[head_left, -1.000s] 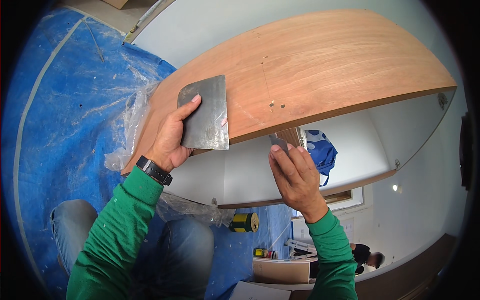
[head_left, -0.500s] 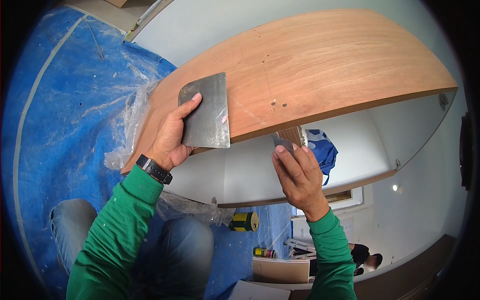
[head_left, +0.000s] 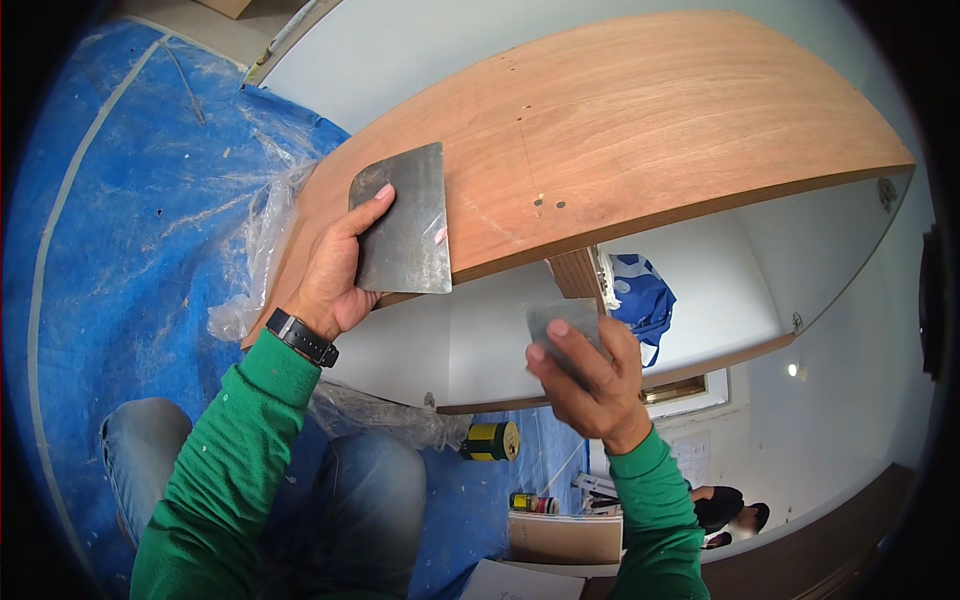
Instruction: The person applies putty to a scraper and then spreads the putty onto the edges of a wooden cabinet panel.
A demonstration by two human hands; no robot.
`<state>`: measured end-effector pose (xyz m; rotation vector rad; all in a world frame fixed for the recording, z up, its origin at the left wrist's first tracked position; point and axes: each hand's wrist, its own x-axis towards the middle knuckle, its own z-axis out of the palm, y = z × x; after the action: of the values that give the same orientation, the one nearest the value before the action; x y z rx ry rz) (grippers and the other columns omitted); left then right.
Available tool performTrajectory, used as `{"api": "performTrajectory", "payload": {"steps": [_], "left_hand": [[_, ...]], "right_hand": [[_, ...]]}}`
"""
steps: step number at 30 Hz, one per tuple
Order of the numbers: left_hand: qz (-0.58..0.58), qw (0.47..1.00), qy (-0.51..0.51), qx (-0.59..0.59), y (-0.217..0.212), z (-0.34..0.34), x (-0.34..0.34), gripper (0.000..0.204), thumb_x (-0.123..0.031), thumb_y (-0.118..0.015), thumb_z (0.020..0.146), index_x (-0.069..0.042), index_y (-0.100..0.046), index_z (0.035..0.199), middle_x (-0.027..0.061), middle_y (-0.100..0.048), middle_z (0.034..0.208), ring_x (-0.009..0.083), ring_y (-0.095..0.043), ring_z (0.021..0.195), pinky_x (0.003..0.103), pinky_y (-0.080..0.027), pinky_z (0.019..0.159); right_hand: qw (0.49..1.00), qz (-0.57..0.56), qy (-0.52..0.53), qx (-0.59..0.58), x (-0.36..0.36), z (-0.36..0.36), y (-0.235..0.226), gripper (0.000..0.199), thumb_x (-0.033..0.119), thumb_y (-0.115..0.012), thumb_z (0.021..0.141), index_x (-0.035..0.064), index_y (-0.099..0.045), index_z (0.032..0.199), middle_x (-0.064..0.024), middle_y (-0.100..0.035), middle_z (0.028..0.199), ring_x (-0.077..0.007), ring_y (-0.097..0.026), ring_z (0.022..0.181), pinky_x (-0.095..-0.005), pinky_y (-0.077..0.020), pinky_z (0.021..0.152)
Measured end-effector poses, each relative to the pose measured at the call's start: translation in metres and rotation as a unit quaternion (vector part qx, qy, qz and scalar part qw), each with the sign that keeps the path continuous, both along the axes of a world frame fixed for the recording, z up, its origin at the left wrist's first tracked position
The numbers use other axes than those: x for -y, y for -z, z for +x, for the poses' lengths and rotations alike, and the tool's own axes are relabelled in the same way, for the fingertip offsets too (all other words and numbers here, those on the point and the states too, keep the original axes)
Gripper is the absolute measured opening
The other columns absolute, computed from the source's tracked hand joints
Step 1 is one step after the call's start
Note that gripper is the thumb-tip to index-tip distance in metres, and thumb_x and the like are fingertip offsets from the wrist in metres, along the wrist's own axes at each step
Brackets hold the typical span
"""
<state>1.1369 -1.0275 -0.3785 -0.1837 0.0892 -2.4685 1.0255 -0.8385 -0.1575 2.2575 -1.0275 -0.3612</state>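
Note:
My left hand (head_left: 335, 265) is closed on a thin grey metal scraper blade (head_left: 415, 225), thumb flat on its face. That blade lies over the front edge of a reddish-brown wooden panel (head_left: 660, 120). Several small holes dot the panel, among them a pair of holes (head_left: 549, 204) with pale bits around them. Apart from the panel, in front of the white-lined cabinet opening, my right hand (head_left: 605, 395) grips a smaller grey metal scraper blade (head_left: 548, 314), slightly blurred. Its fingers lie across the blade's face, and its lower part is hidden behind them.
Inside the cabinet (head_left: 740, 270) sits a blue and white bag (head_left: 640, 300). Blue sheeting (head_left: 130, 260) covers the floor, with clear plastic (head_left: 275, 240) beside the panel. A green and yellow can (head_left: 490, 441) stands below the cabinet. Another person (head_left: 720, 508) is farther off at lower right.
My right hand has moved down and away from the panel's edge, its blade turned so that more of the face shows. My left hand and its blade have shifted slightly left.

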Motion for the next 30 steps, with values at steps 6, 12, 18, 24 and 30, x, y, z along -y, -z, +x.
{"api": "performTrajectory", "payload": {"steps": [6,12,18,24,30], "left_hand": [[-0.010,1.000,-0.002,0.021,-0.005,0.004,-0.002,0.044,-0.033,-0.060,0.105,-0.003,-0.053,0.137,0.0128,-0.070,0.120,0.0245,-0.074,0.105,0.046,-0.065,0.090],[-0.013,1.000,0.006,0.016,-0.006,0.003,-0.004,0.042,-0.030,-0.062,0.104,-0.004,-0.053,0.136,0.0140,-0.070,0.120,0.0268,-0.074,0.103,0.047,-0.065,0.088],[-0.007,0.999,-0.010,0.031,-0.009,0.006,-0.004,0.042,-0.030,-0.062,0.105,-0.006,-0.051,0.138,0.0135,-0.069,0.120,0.0259,-0.074,0.104,0.047,-0.066,0.086],[-0.020,1.000,-0.010,0.016,-0.005,0.004,-0.003,0.042,-0.029,-0.061,0.105,-0.007,-0.049,0.140,0.0129,-0.069,0.122,0.0266,-0.074,0.105,0.049,-0.066,0.086],[-0.018,1.000,-0.008,0.019,-0.006,0.006,-0.004,0.043,-0.030,-0.062,0.105,-0.008,-0.050,0.140,0.0127,-0.069,0.121,0.0262,-0.074,0.105,0.050,-0.065,0.086]], "right_hand": [[0.923,-0.100,0.092,0.361,-0.025,-0.002,0.029,0.022,0.013,-0.068,0.101,-0.0025,-0.066,0.118,-0.0201,-0.066,0.108,-0.0242,-0.073,0.084,-0.0329,-0.0585,0.074],[0.696,-0.177,0.126,0.684,-0.015,-0.018,0.070,0.019,-0.002,-0.069,0.097,-0.0054,-0.062,0.115,-0.0176,-0.072,0.101,-0.0232,-0.075,0.086,-0.0349,-0.0645,0.078],[0.670,-0.155,0.166,0.707,-0.007,-0.026,0.070,0.022,-0.006,-0.071,0.094,-0.0056,-0.060,0.114,-0.0181,-0.072,0.102,-0.0240,-0.075,0.086,-0.0337,-0.0654,0.075],[0.685,-0.140,0.147,0.700,0.014,-0.016,0.065,0.020,-0.006,-0.072,0.094,-0.0062,-0.062,0.111,-0.0167,-0.073,0.100,-0.0191,-0.073,0.085,-0.0328,-0.0661,0.073],[0.692,-0.132,0.143,0.695,0.028,-0.004,0.057,0.018,-0.006,-0.072,0.094,-0.0071,-0.063,0.110,-0.0150,-0.072,0.099,-0.0155,-0.071,0.085,-0.0331,-0.0665,0.074]]}}
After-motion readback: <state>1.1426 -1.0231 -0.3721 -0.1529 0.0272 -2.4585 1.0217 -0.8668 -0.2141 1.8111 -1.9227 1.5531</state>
